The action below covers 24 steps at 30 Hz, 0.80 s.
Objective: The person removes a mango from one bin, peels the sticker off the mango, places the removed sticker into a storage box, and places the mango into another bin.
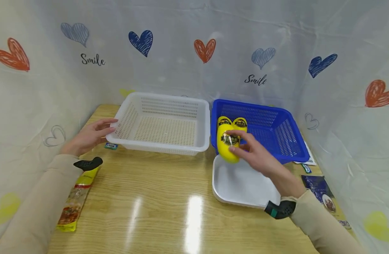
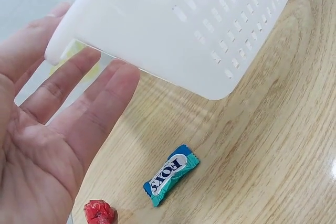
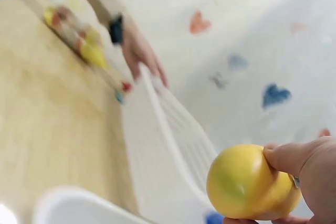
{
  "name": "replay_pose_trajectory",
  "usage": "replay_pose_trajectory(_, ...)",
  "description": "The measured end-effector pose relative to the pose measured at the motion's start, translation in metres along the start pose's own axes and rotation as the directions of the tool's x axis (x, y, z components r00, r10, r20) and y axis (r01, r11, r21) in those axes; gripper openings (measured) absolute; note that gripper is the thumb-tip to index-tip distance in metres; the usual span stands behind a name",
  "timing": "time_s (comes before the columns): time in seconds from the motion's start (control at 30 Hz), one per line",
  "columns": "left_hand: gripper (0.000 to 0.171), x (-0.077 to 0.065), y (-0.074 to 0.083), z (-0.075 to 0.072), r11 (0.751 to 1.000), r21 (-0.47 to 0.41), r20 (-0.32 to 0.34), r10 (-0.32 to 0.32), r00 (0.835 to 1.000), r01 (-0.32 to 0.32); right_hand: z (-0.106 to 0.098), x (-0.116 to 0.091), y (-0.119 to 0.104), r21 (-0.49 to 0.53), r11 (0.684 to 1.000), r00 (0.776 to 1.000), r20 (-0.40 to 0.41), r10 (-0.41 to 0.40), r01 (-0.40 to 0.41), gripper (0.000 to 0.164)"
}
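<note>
Head view: the right hand [image 1: 256, 153] pinches a glossy yellow rounded package [image 1: 225, 151], whose slick curve could slip, over the near-left rim of the blue rectangular basket [image 1: 296, 139], left of which the left hand [image 1: 89, 135] grips a white plastic basket [image 1: 164, 147] that a tug might tilt.

The head view is bright and evenly lit, with two long white glare streaks on the near part of the wooden table [image 1: 156, 183] and faint shine on the far curtain [image 1: 181, 21]. Wide-angle stretch skews its left and right edges. In the left wrist view, the FOX'S candy [image 2: 172, 174] is crisp and a soft shadow lies under the white basket [image 2: 131, 35]. The right wrist view is blurred, except the fairly sharp, highlighted yellow pack [image 3: 239, 182].
</note>
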<state>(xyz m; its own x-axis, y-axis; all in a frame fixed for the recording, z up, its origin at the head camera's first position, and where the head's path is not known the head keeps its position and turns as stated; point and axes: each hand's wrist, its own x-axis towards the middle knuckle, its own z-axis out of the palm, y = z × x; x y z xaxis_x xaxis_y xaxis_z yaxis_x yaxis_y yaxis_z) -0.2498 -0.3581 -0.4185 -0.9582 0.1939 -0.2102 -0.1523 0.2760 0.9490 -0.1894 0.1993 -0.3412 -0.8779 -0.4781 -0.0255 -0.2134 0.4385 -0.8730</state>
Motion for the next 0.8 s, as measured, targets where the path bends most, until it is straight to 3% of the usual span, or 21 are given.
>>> replay_pose_trajectory(0.2, 0.064, -0.004, 0.004, 0.002, 1.000, 0.004, -0.002, 0.000, 1.000, 0.000, 0.061, -0.009, -0.011, 0.150, 0.989, 0.983, 0.184, -0.022, -0.006, 0.045)
replay_pose_trajectory(0.33, 0.064, -0.005, 0.005, 0.002, 1.000, 0.013, -0.008, 0.004, 1.000, -0.004, 0.099, -0.006, -0.008, 0.164, 0.986, 0.970, 0.243, -0.007, -0.034, 0.044)
replay_pose_trajectory(0.53, 0.064, -0.004, 0.004, 0.002, 0.999, 0.032, -0.009, 0.006, 1.000, -0.005, 0.142, 0.005, 0.006, 0.112, 0.989, 0.969, 0.238, 0.065, -0.094, 0.040)
replay_pose_trajectory(0.8, 0.065, -0.004, 0.005, 0.003, 0.999, 0.054, -0.014, 0.008, 1.000, -0.007, 0.163, 0.027, 0.024, -0.013, 0.993, 0.985, 0.129, 0.114, -0.113, 0.047)
